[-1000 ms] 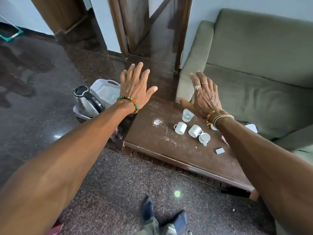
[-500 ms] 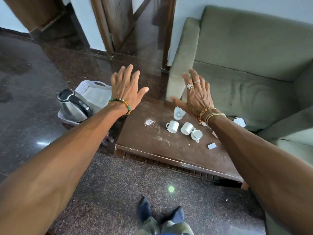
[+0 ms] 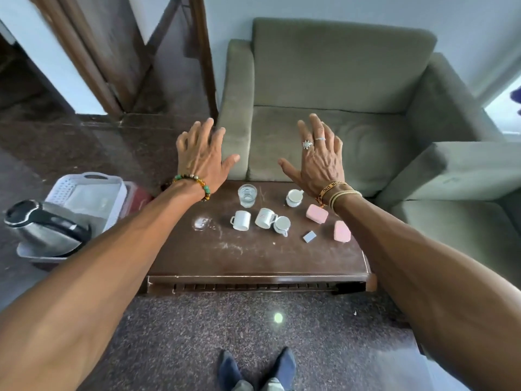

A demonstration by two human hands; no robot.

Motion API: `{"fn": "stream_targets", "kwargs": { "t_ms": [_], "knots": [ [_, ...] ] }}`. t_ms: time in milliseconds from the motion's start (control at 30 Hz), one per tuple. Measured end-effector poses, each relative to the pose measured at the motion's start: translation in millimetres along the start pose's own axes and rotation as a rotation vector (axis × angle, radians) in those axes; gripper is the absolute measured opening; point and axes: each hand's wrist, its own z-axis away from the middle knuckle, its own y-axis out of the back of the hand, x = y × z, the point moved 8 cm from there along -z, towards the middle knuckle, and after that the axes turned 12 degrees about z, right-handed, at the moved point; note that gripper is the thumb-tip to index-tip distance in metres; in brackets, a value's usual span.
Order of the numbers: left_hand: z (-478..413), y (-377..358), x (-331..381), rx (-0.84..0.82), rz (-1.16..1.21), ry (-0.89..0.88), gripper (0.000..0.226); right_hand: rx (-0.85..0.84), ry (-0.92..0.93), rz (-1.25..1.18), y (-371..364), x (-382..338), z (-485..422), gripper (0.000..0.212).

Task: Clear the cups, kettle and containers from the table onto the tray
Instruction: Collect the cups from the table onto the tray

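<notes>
On the brown low table point(image 3: 253, 261) stand a clear glass point(image 3: 247, 195) and several white cups: one upright point(image 3: 241, 220), two touching, one of them on its side point(image 3: 265, 218) point(image 3: 282, 225), and one at the back point(image 3: 294, 197). Two pink containers point(image 3: 317, 213) point(image 3: 342, 231) and a small grey-blue block point(image 3: 309, 236) lie to the right. The steel kettle point(image 3: 42, 231) stands on the white tray point(image 3: 93, 193) on the floor, left of the table. My left hand point(image 3: 203, 159) and my right hand point(image 3: 318, 159) hover open above the table's far edge, holding nothing.
A green armchair point(image 3: 338, 80) stands right behind the table, its arm point(image 3: 465, 170) to the right. A wooden door frame point(image 3: 93, 60) is at the back left. A white smudge point(image 3: 201, 222) marks the tabletop. My feet point(image 3: 253, 368) are on the dark stone floor before the table.
The view has swung to the right, facing the table squarely, so the pink containers have come into sight. Both hands remain spread and empty above the table's far side.
</notes>
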Motion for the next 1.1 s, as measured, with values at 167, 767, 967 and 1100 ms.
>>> {"fn": "stream_targets", "kwargs": {
  "t_ms": [167, 767, 967, 1100],
  "knots": [
    [-11, -34, 61, -0.037, 0.037, -0.081, 0.066, -0.036, -0.051, 0.009, -17, 55, 19, 0.087],
    [8, -160, 89, -0.312, 0.199, -0.004, 0.062, -0.273, -0.121, -0.061, -120, 88, 65, 0.086],
    [5, -209, 71, -0.437, 0.308, 0.012, 0.061, -0.397, -0.188, -0.082, -169, 66, 71, 0.086],
    [0, -241, 65, -0.524, 0.369, -0.01, 0.057, -0.444, -0.262, -0.116, -197, 59, 68, 0.085]
  ]
}}
